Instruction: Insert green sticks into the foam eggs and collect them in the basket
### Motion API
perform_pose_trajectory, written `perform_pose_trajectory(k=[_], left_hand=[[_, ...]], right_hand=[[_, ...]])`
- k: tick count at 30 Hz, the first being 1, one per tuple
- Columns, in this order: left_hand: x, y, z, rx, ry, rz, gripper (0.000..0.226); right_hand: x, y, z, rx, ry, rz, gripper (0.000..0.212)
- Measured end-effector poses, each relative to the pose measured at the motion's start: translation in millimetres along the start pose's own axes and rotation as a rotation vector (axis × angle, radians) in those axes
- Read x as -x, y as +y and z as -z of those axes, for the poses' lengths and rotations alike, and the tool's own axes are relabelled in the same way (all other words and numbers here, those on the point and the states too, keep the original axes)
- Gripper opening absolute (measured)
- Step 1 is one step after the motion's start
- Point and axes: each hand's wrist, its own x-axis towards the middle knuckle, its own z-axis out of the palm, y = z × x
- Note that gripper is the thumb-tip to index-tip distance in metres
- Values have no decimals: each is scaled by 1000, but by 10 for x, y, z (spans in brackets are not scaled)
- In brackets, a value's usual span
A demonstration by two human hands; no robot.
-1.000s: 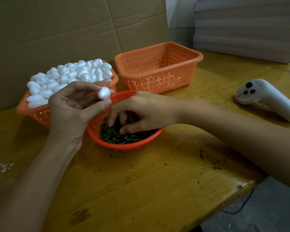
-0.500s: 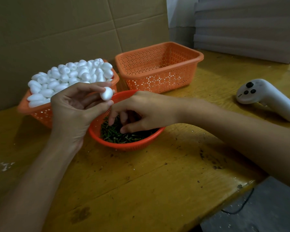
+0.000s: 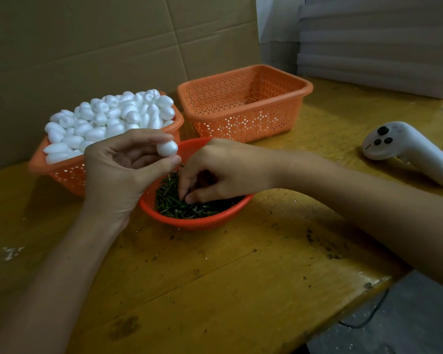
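Wood, yellow-brown and scratched, makes up the table (image 3: 215, 277) at the front. A thin black cord (image 3: 368, 315) hangs by its near edge on the right.

A bit further in, the left hand (image 3: 118, 175) is lifted up. It pinches one white foam egg (image 3: 167, 148) between its thumb tip and fingertips.

Just to the right, the right hand (image 3: 228, 169) reaches down into the red bowl (image 3: 197, 222). Its fingers are bent and the tips touch the green sticks (image 3: 169, 198) piled inside. The thumb and pointing finger are close together, but I cannot tell if they have hold of a stick.

Behind the bowl on the left stands an orange basket (image 3: 67, 172) heaped with a pile of eggs (image 3: 108, 118). Behind on the right stands a second orange basket (image 3: 243, 123).

A white controller (image 3: 407, 146) lies on the table, well off to the right.

At the very back is brown cardboard (image 3: 87, 47), with white boards (image 3: 379, 47) stacked at the right.
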Motion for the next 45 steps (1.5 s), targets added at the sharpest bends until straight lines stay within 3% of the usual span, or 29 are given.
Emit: perform_pose_trajectory(k=[29, 45], left_hand=[[-14, 0, -24, -109, 94, 56, 33], [-22, 26, -39, -5, 78, 20, 34]], right_hand=[[1, 16, 5, -123, -21, -21, 20], [13, 6, 31, -147, -52, -55, 25]])
